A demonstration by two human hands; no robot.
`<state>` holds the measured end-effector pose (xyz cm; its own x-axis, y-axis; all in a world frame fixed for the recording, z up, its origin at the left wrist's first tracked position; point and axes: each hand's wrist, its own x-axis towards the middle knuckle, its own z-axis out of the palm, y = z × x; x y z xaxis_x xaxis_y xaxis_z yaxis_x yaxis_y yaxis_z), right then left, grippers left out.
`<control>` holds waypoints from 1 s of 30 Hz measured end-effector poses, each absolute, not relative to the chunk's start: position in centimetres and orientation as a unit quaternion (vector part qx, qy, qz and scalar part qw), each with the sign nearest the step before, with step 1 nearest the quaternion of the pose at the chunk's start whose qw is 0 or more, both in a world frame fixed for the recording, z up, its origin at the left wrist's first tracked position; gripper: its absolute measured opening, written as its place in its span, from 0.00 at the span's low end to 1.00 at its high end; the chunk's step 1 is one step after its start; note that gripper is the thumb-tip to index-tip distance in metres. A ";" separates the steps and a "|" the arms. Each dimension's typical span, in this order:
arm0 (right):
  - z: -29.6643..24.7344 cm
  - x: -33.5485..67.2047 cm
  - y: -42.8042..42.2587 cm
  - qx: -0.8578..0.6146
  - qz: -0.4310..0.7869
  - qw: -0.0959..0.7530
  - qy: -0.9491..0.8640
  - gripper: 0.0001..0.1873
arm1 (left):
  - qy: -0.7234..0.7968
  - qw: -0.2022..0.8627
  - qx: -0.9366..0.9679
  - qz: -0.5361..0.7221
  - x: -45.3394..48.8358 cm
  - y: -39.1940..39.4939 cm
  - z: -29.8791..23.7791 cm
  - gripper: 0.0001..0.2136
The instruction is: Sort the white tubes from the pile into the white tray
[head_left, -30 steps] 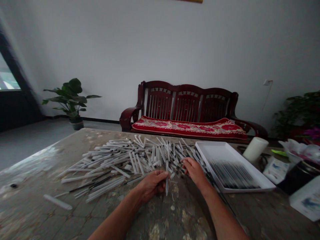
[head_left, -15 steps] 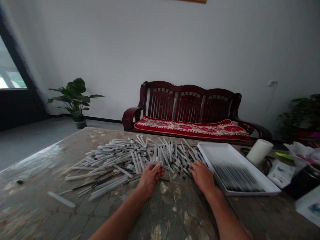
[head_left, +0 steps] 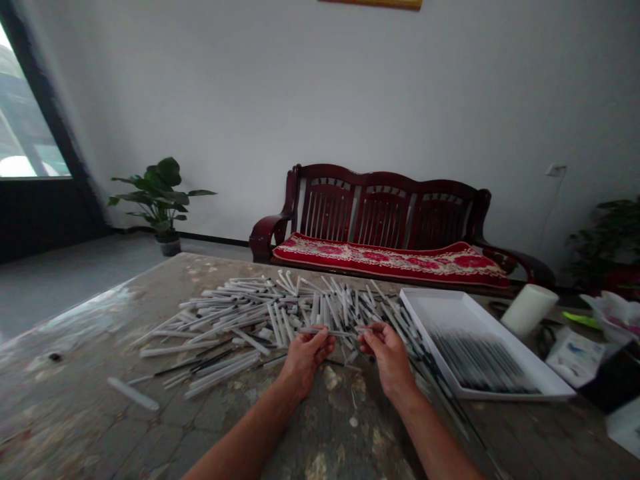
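My left hand (head_left: 306, 357) pinches a slim translucent pen barrel (head_left: 340, 333) between thumb and fingers, the barrel lying level and pointing toward the right. Close to its right end, my right hand (head_left: 387, 350) is closed in a pinch around a small pale piece too small to name. Whether the piece and the barrel touch I cannot tell. Beyond both hands spreads a loose pile of white and clear pen parts (head_left: 240, 303), some with dark ends. On the right, a shallow white box (head_left: 505, 327) holds a row of dark-tipped pens (head_left: 487, 363).
A stone-patterned table (head_left: 210, 447) carries everything. One loose tube (head_left: 133, 393) lies at left, near a small black piece (head_left: 55, 358). Right of the box stand a white roll (head_left: 529, 310) and a small carton (head_left: 574, 357). A wooden bench (head_left: 380, 213) stands behind.
My right hand has moved left from the pile's right side to the barrel's end, fingers now pinched. My left hand keeps its hold on the barrel. The view has shifted slightly.
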<state>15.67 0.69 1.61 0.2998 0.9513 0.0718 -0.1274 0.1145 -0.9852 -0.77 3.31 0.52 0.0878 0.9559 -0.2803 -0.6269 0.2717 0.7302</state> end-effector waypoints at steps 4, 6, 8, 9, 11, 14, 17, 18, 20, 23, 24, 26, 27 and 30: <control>1.4 14.8 0.5 -0.492 0.468 0.619 -0.395 0.20 | 0.371 0.708 0.217 0.560 -0.7 3.4 0.6 0.05; 1.3 14.4 0.5 -0.491 0.475 0.616 -0.393 0.20 | 0.366 0.713 0.221 0.557 -0.6 3.3 0.6 0.05; 1.2 14.1 0.4 -0.488 0.479 0.614 -0.394 0.20 | 0.363 0.716 0.224 0.553 -0.6 3.2 0.6 0.05; 1.1 14.1 0.4 -0.486 0.479 0.612 -0.400 0.19 | 0.362 0.717 0.226 0.551 -0.6 3.2 0.6 0.06; 0.8 14.0 0.5 -0.490 0.468 0.599 -0.426 0.19 | 0.362 0.717 0.230 0.549 -0.6 3.1 0.5 0.06; 0.4 14.3 0.7 -0.517 0.415 0.560 -0.497 0.17 | 0.369 0.708 0.238 0.553 -0.6 3.0 0.6 0.07; 0.2 14.6 0.9 -0.538 0.390 0.531 -0.526 0.14 | 0.378 0.692 0.251 0.561 -0.6 3.0 0.7 0.10; 0.2 14.7 0.9 -0.539 0.400 0.526 -0.521 0.14 | 0.379 0.688 0.258 0.563 -0.6 3.0 0.8 0.11; 0.5 14.8 0.9 -0.538 0.434 0.516 -0.506 0.15 | 0.376 0.680 0.279 0.564 -0.7 3.0 0.9 0.14; 1.2 14.9 0.5 -0.538 0.484 0.496 -0.480 0.16 | 0.373 0.671 0.310 0.561 -0.8 2.9 1.1 0.17; 1.4 14.9 0.4 -0.539 0.500 0.488 -0.470 0.16 | 0.372 0.669 0.321 0.558 -0.9 2.9 1.2 0.17; 1.8 15.1 0.0 -0.539 0.530 0.475 -0.451 0.16 | 0.371 0.665 0.343 0.551 -0.9 2.7 1.4 0.18; 1.9 15.2 -0.1 -0.538 0.542 0.470 -0.443 0.16 | 0.370 0.662 0.354 0.547 -0.9 2.6 1.5 0.18; 1.9 15.5 -0.5 -0.530 0.572 0.462 -0.422 0.15 | 0.371 0.650 0.379 0.544 -0.9 2.3 1.8 0.17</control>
